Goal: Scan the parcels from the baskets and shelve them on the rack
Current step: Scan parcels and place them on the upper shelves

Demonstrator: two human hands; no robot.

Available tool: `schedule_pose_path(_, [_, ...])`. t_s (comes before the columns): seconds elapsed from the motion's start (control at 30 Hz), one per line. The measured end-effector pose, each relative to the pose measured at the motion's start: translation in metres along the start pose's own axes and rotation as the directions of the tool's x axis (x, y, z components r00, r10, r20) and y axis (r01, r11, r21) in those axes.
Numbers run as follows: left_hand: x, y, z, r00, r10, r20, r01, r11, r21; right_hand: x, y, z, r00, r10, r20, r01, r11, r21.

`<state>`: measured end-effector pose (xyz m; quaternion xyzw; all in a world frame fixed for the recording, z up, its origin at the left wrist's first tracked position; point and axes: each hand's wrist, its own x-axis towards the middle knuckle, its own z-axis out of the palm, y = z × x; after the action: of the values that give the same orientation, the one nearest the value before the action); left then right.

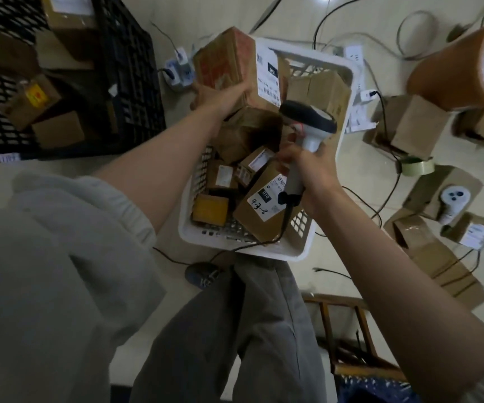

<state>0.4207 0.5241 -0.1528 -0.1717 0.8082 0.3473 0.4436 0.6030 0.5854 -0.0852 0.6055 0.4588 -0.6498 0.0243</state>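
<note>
Above the white basket (pixel 267 248) on the floor, the person's left hand (pixel 217 97) gripped a cardboard parcel (pixel 229 65) from below; its white label (pixel 267 74) showed barcodes and a black patch that seemed to read "HST". The right hand (pixel 310 170) was clenched round the grip of a corded barcode scanner (pixel 307 123), whose head sat just beside that label. Inside the basket lay more parcels, one box (pixel 258 213) labelled "OLD" with handwritten "8-E-4". Left of the basket stood a black crate (pixel 130 82) holding boxes.

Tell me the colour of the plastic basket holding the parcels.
White plastic lattice basket, clearest in the head view.
</note>
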Motion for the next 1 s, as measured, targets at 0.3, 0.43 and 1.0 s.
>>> schedule_pose_path(0.3, [-0.043, -0.009, -0.036, 0.988, 0.057, -0.142, -0.059, 0.998, -0.013, -0.031, -0.005, 0.002, 0.996, 0.075, -0.053, -0.076, 0.997, -0.015])
schedule_pose_path(0.43, [-0.065, -0.013, -0.072, 0.978, 0.067, -0.198, -0.08, 0.995, -0.058, -0.05, -0.017, 0.011, 0.997, 0.07, -0.036, -0.073, 0.995, -0.072])
schedule_pose_path(1.0, [-0.298, -0.168, -0.291, 0.905, -0.171, -0.389, -0.007, 0.91, -0.415, -0.286, -0.089, 0.12, 0.931, -0.084, 0.356, 0.211, 0.919, -0.333])
